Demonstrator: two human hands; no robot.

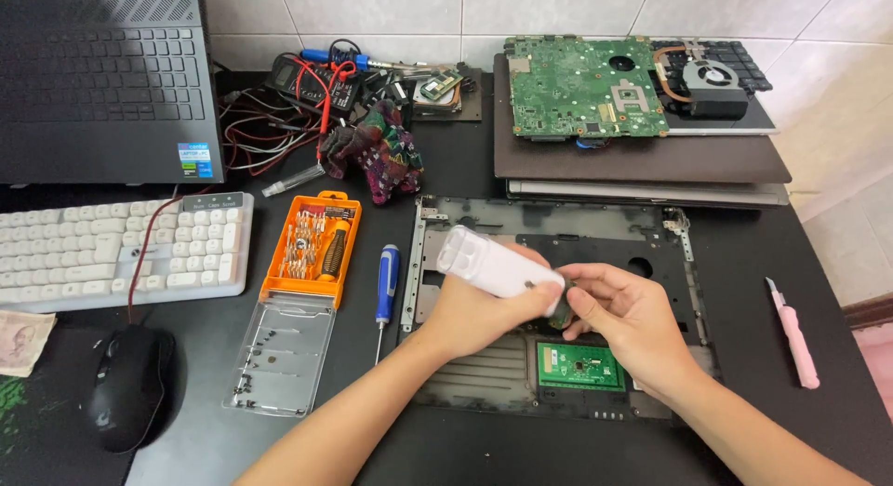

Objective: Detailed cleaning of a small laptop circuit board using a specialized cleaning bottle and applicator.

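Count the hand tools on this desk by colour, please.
Blue screwdriver: 1
Orange screwdriver bit set: 1
Pink utility knife: 1
White tube-shaped tool in the left hand: 1
Total: 4

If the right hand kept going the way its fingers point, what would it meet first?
The right hand points left toward the left hand, which holds a white tool. It already pinches a small dark part at the tool's tip, so it would likely press into that tip first.
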